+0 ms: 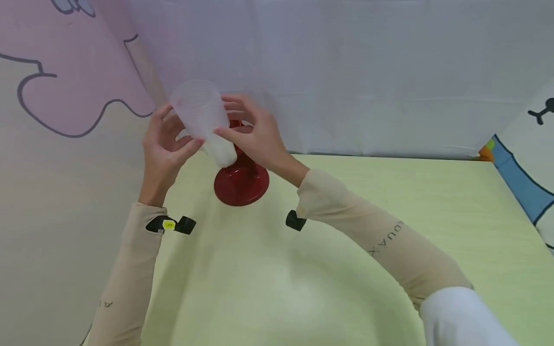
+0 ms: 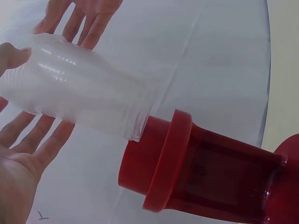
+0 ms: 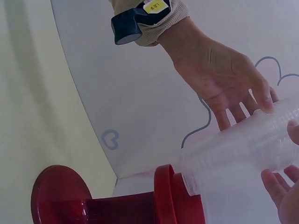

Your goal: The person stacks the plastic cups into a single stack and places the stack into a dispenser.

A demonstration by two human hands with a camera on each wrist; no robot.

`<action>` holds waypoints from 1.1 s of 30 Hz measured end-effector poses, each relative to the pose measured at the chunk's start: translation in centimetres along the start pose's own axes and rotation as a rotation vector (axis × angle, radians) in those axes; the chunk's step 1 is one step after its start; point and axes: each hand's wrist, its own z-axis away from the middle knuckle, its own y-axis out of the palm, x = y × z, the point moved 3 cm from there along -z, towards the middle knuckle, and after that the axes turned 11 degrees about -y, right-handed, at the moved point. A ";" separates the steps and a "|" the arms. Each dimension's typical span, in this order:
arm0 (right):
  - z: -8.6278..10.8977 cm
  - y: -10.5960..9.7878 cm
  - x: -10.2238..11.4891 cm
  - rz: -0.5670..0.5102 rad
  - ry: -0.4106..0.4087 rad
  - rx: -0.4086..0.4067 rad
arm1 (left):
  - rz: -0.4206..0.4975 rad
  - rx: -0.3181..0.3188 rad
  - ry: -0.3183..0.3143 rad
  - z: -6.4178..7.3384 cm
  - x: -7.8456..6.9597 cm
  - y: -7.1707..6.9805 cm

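Observation:
A stack of translucent ribbed plastic cups [image 1: 201,108] is held in the air, tilted, between both hands. My left hand [image 1: 163,142] grips it from the left, thumb on the near side and fingers behind. From the other side, my right hand [image 1: 255,129] holds it with thumb and fingers spread around the wall. Below and behind stands a red stand [image 1: 242,185] with a round foot, a dark red column and a bright collar [image 2: 173,161]. In the left wrist view, the lower end of the stack [image 2: 135,109] overlaps the stand's red upper rim.
The light yellow-green table [image 1: 346,269] carries the red stand near its back edge. Behind it hangs a pale cloth backdrop [image 1: 368,81], with printed cartoon shapes at left and right. A dark wrist camera [image 1: 186,225] juts from the left sleeve, another [image 1: 295,221] from the right.

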 end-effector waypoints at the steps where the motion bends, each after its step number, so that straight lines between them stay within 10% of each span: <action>1: -0.3 0.0 0.4 -0.003 0.001 -0.003 | 0.001 -0.003 0.019 -0.3 -0.1 0.0; 7: -1.8 -0.2 2.5 0.007 0.022 -0.017 | -0.049 -0.047 0.081 -1.6 -1.1 0.3; 17: -3.3 -0.5 1.8 0.039 0.050 -0.054 | -0.041 -0.122 -0.014 -3.1 -1.9 0.9; 33: -4.8 -0.6 -3.9 0.136 0.066 -0.032 | 0.037 -0.120 -0.064 -4.3 0.4 0.4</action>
